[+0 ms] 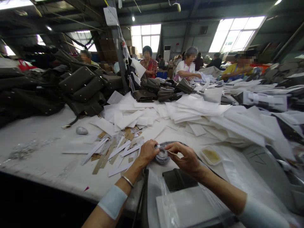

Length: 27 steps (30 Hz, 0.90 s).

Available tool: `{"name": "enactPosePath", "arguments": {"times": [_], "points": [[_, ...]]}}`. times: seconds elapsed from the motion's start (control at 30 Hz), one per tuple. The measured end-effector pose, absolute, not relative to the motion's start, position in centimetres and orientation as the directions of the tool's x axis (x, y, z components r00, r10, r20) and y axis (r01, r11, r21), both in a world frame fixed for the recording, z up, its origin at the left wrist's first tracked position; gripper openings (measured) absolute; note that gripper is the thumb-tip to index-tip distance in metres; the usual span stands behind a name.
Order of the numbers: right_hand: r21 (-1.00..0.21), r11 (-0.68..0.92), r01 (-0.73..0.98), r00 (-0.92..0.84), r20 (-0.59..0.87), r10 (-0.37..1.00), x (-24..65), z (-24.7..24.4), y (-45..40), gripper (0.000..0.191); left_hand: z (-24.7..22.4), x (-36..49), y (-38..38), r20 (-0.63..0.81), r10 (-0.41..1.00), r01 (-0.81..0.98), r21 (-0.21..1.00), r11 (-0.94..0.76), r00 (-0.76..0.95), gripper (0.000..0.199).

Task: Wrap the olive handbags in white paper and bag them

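My left hand is closed at the left side of a grey, plastic-wrapped coiled strap, its fingers pinching the wrapped coil near a small white piece. On the coil's right, my right hand has thumb and forefinger pressed together on a thin pale strip. Below both hands lies a dark bag, partly under clear plastic and a white sheet. A dark strap curves behind my right hand toward the right.
White foam sheets pile up beyond my hands. Paper and cardboard strips lie to the left, near a grey mouse-shaped object. A shallow tray sits right. Dark bags are heaped back left. Several people work across the table.
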State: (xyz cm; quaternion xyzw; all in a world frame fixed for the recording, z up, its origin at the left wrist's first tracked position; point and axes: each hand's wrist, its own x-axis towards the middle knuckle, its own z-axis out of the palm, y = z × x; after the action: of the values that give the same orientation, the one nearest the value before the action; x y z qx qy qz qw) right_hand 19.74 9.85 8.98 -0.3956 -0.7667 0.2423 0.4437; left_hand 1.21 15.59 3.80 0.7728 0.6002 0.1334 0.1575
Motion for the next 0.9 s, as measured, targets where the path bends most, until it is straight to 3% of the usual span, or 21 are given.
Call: {"name": "enactPosePath", "arguments": {"times": [0.2,0.4,0.6,0.67,0.8,0.9], "points": [[-0.737,0.462,0.493,-0.377,0.298,0.877,19.8,7.1,10.4,0.009,3.9,0.6,15.4,0.046,0.976,0.887,0.409,-0.214,0.214,0.023],[-0.712,0.551,0.435,-0.378,0.411,0.83,19.5,7.3,10.0,0.015,4.5,0.8,14.9,0.086,0.969,0.877,0.412,-0.247,0.233,0.021],[-0.685,0.512,0.519,-0.375,0.356,0.856,19.1,6.8,10.2,0.017,5.9,0.8,14.2,0.134,0.959,0.862,0.421,-0.282,0.248,0.021],[-0.595,0.561,0.576,-0.409,0.384,0.828,18.9,6.9,10.5,0.019,6.4,0.9,13.9,0.145,0.957,0.858,0.426,-0.289,0.251,0.02],[-0.288,0.691,0.663,-0.486,0.536,0.69,18.2,7.2,11.7,0.019,7.2,1.4,13.3,0.176,0.951,0.836,0.454,-0.309,0.255,0.016],[-0.185,0.76,0.623,-0.528,0.617,0.583,18.0,6.8,13.0,0.022,7.6,1.3,13.0,0.25,0.931,0.76,0.54,-0.362,0.266,0.016]]}}
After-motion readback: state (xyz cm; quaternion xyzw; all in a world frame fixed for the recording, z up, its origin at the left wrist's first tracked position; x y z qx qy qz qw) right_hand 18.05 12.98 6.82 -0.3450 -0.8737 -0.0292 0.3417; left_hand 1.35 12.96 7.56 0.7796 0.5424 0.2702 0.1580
